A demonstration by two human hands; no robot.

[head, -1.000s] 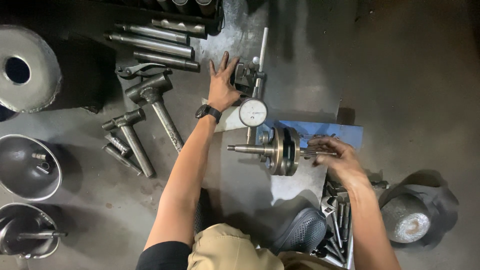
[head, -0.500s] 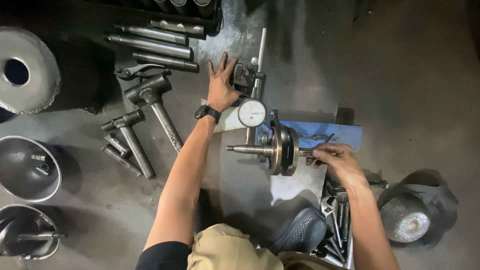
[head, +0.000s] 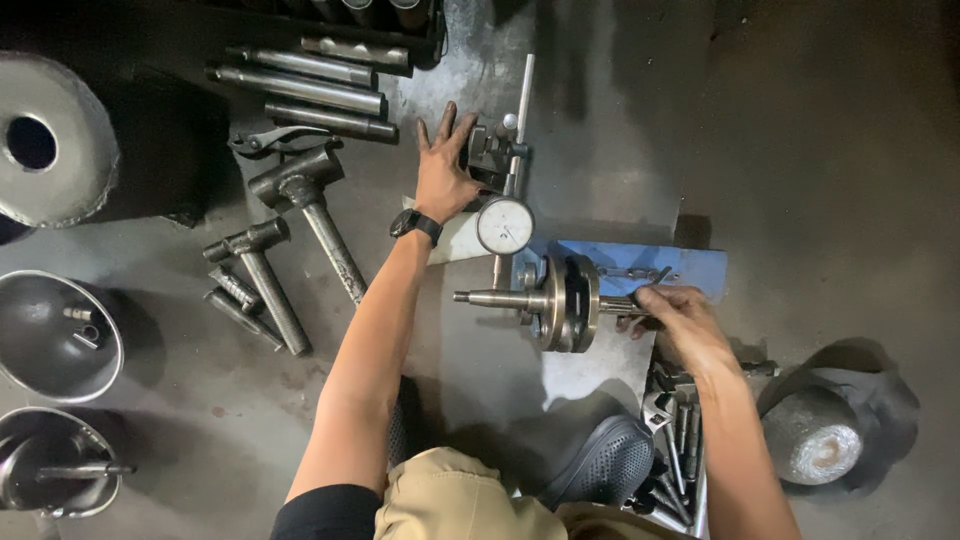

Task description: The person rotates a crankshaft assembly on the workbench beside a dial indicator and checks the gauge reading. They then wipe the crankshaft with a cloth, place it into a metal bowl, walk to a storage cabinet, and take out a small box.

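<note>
Left hand (head: 445,175): we press it flat, fingers spread, on the gauge stand (head: 492,155).
Right hand (head: 685,325): our fingers pinch the crankshaft (head: 565,300) (ribbed steel).
Around: round dial gauge (head: 504,226), hammers (head: 300,215).

A mechanic's workshop; heavy hammers (head: 300,205), steel rods (head: 300,88), a dial gauge (head: 504,226) and a crankshaft (head: 560,300) lie on a stained concrete floor (head: 820,150).

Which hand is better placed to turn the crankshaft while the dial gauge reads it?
The right hand: its fingers already rest on the right end of the steel crankshaft. The left hand lies flat by the round white dial gauge's dark stand, steadying it.
</note>
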